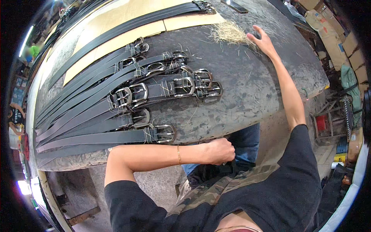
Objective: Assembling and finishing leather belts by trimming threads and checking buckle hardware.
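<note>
The person leans over a big dark surface [247, 89]. The right hand [262, 40] reaches far across it. That hand lies flat, with the fingers [256, 31] spread wide, and they touch a small pile of pale straw threads [230, 33]. The hand holds nothing.

The left hand [220, 150] is near, just past the near edge of the surface, over the person's lap. It is closed in a fist around something dark, but I cannot tell what it is. A thin gold bracelet [179, 154] sits on that wrist.

Many black belts [96, 96] lie side by side on the left part of the surface. Their shiny silver buckles [183, 86] point toward the right, and the straps run off to the left edge. The nearest belt [116, 136] lies just beyond the left arm. Loose bits of thread lie on the belts and around the buckles.

More black straps [154, 17] lie on sheets of tan cardboard [127, 13] at the far side. Boxes [328, 27] are stacked on the far right, past the surface.
</note>
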`<state>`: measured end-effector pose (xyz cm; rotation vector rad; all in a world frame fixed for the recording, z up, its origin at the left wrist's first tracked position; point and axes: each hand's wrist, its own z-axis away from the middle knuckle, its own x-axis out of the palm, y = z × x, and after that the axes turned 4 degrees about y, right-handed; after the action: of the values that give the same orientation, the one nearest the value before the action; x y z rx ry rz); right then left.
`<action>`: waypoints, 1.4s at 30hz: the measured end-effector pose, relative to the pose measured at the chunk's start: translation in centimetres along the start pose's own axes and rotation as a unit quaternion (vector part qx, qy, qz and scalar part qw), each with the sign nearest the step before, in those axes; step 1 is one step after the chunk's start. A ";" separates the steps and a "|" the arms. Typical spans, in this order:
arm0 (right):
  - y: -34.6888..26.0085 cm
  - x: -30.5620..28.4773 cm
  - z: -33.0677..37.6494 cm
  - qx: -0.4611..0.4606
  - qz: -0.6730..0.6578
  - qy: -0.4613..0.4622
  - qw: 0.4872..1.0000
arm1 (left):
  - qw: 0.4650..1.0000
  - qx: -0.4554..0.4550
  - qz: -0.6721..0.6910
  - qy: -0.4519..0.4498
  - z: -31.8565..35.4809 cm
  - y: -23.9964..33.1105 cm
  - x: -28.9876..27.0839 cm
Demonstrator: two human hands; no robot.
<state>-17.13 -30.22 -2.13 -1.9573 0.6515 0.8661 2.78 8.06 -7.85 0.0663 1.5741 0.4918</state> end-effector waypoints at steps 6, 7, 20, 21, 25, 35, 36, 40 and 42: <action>-1.0 -2.3 2.1 -0.126 0.023 -0.148 0.981 | 1.000 0.007 -0.005 -0.009 0.2 0.8 0.0; -1.0 -2.3 2.0 -0.093 0.027 -0.079 0.992 | 1.000 0.009 -0.010 -0.013 0.0 0.8 0.0; 3.7 -20.2 13.4 0.002 0.128 -0.117 0.985 | 0.999 -0.001 -0.017 -0.036 0.1 0.9 -1.8; 4.4 -21.7 14.5 0.045 0.164 -0.153 0.973 | 1.000 0.004 -0.021 -0.023 0.1 0.8 -1.5; 5.4 -22.8 16.9 0.172 0.228 -0.207 0.936 | 0.999 0.003 -0.018 -0.029 0.1 0.8 -1.4; 6.9 -21.1 17.0 0.103 0.228 -0.197 0.948 | 0.999 -0.028 -0.035 -0.022 0.9 0.7 0.3; 7.9 -22.0 17.7 0.058 0.229 -0.191 0.953 | 0.999 -0.033 -0.023 -0.028 0.9 0.6 0.5; 9.2 -28.9 22.5 0.208 0.065 -0.124 0.968 | 0.999 0.020 -0.038 -0.018 -0.6 0.6 0.1; 8.0 -29.7 23.5 0.220 -0.020 -0.071 0.973 | 0.998 0.038 -0.019 0.039 -0.1 0.6 0.2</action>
<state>-48.80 -10.39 8.06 -1.4916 0.6527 0.7540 2.50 8.67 -7.78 0.0751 1.6675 0.4091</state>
